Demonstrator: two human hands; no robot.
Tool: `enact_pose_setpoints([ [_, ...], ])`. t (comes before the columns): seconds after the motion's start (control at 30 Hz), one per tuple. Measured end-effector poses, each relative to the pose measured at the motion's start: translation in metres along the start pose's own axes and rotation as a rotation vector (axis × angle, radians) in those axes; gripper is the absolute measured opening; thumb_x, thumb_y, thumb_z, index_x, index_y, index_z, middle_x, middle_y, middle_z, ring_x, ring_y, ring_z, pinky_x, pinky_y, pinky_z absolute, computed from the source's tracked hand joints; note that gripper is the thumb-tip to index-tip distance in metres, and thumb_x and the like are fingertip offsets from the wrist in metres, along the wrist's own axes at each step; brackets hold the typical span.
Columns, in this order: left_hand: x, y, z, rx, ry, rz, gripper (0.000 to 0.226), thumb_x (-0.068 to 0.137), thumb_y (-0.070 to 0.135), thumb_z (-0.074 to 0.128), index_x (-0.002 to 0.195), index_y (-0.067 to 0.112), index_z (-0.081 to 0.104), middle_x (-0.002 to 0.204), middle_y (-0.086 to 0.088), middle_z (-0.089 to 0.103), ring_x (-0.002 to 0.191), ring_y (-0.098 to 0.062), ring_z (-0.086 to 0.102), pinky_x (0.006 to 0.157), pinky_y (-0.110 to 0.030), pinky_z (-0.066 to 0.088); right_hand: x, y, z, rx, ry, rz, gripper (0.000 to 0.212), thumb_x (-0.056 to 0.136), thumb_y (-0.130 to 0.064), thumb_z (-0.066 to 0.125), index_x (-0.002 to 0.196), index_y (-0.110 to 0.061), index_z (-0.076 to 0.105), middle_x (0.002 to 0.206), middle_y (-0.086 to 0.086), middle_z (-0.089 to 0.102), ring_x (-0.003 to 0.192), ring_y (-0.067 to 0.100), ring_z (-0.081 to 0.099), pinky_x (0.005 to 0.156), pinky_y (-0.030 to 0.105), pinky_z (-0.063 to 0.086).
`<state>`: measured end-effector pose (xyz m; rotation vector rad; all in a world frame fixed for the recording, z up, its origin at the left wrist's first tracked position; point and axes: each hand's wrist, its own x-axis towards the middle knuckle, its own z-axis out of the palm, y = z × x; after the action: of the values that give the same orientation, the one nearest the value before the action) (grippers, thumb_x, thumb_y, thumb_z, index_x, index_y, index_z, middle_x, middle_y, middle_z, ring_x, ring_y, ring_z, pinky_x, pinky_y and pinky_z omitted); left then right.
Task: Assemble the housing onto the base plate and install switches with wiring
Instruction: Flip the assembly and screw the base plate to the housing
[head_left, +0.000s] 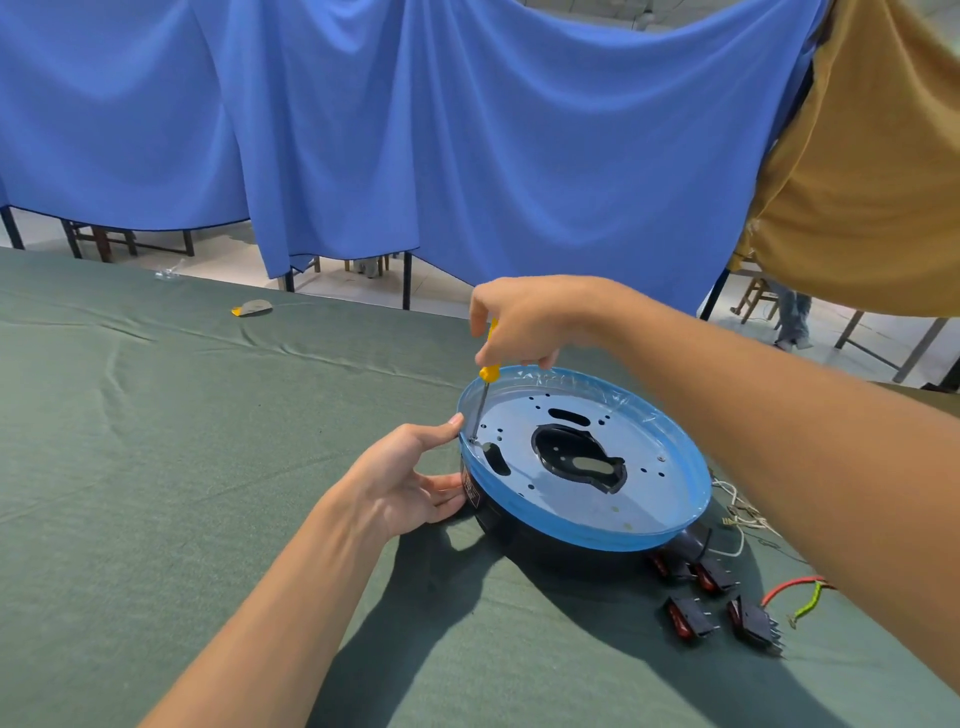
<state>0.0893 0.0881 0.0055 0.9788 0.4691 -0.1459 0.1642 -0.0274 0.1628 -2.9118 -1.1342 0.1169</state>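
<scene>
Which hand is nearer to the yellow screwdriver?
Right. The right hand grips the screwdriver by its handle; the left hand rests on the housing, thumb near the tip.

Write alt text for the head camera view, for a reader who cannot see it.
A right hand holds a yellow-handled screwdriver tip-down at the edge of a round, blue-rimmed base plate, while the left hand presses against the black housing beneath it. Black switches and loose wires lie nearby on the green-covered table.
</scene>
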Motion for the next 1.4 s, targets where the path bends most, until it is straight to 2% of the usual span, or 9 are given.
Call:
enact_pose_setpoints([
  [0.13,-0.001,0.000,0.000,0.008,0.006,0.013,0.059,0.074,0.026,0.080,0.127,0.016,0.056,0.106,-0.025,0.065,0.088,-0.034,0.067,0.086,-0.041,0.052,0.004,0.000,0.015,0.002,0.211,0.002,0.027,0.090,-0.034,0.057,0.088,-0.007,0.060,0.071,0.008,0.062,0.059,0.020,0.064,0.062,0.033,0.052],
  [0.3,-0.001,0.000,-0.001,0.014,0.009,0.021,0.057,0.074,0.026,0.080,0.125,0.016,0.057,0.101,-0.024,0.066,0.086,-0.033,0.067,0.086,-0.041,0.052,0.001,0.002,0.003,-0.047,0.008,0.000,0.027,0.088,-0.036,0.062,0.106,-0.018,0.054,0.095,0.001,0.062,0.056,0.012,0.061,0.041,0.016,0.042],
  [0.47,-0.001,0.000,-0.001,0.020,0.002,0.028,0.055,0.075,0.026,0.079,0.125,0.016,0.058,0.105,-0.025,0.065,0.087,-0.034,0.067,0.092,-0.041,0.051,0.006,0.000,0.022,-0.012,0.224,0.020,0.019,0.088,-0.027,0.056,0.098,-0.011,0.059,0.088,0.006,0.055,0.098,0.031,0.056,0.070,0.038,0.049],
  [0.67,-0.002,0.000,-0.002,0.023,0.001,0.031,0.056,0.074,0.026,0.080,0.124,0.015,0.058,0.103,-0.025,0.066,0.088,-0.034,0.067,0.088,-0.041,0.052,-0.002,-0.004,-0.003,0.026,-0.067,-0.010,0.027,0.090,-0.029,0.062,0.111,-0.015,0.053,0.080,0.003,0.064,0.058,0.012,0.060,0.037,0.015,0.042],
  [0.83,-0.002,-0.001,-0.001,0.033,0.009,0.036,0.054,0.075,0.025,0.079,0.124,0.015,0.059,0.090,-0.023,0.070,0.086,-0.034,0.068,0.090,-0.042,0.051,0.004,-0.004,0.018,0.022,0.183,0.017,0.017,0.089,-0.022,0.055,0.088,-0.005,0.060,0.067,0.009,0.066,0.060,0.024,0.062,0.059,0.031,0.050],
  [1.0,-0.002,0.000,-0.001,0.027,0.012,0.034,0.056,0.074,0.025,0.080,0.125,0.015,0.058,0.092,-0.024,0.069,0.083,-0.033,0.068,0.086,-0.041,0.052,0.000,-0.004,0.003,0.048,0.009,0.007,0.028,0.088,-0.026,0.061,0.110,-0.009,0.057,0.081,0.008,0.063,0.058,0.017,0.058,0.040,0.016,0.043],
  [1.13,-0.003,-0.001,0.000,0.032,0.006,0.036,0.056,0.075,0.024,0.079,0.126,0.015,0.057,0.094,-0.024,0.069,0.083,-0.033,0.068,0.086,-0.041,0.052,0.003,-0.002,0.021,0.057,0.202,0.059,0.018,0.084,-0.019,0.054,0.096,-0.007,0.059,0.083,0.012,0.061,0.074,0.026,0.056,0.062,0.030,0.044],
  [1.3,-0.004,0.000,0.001,0.019,0.008,0.035,0.055,0.075,0.024,0.079,0.125,0.014,0.058,0.098,-0.025,0.066,0.085,-0.034,0.067,0.089,-0.041,0.052,-0.003,0.003,0.001,0.096,-0.031,0.046,0.029,0.088,-0.031,0.062,0.109,-0.013,0.054,0.082,0.007,0.063,0.065,0.016,0.062,0.041,0.018,0.046],
  [1.4,-0.005,0.000,0.001,0.014,0.006,0.029,0.055,0.075,0.024,0.079,0.125,0.015,0.058,0.103,-0.025,0.066,0.090,-0.035,0.066,0.093,-0.042,0.050,-0.002,0.000,0.013,0.031,0.141,-0.015,0.028,0.087,-0.024,0.057,0.109,-0.007,0.058,0.082,0.010,0.063,0.072,0.020,0.062,0.051,0.024,0.045],
])
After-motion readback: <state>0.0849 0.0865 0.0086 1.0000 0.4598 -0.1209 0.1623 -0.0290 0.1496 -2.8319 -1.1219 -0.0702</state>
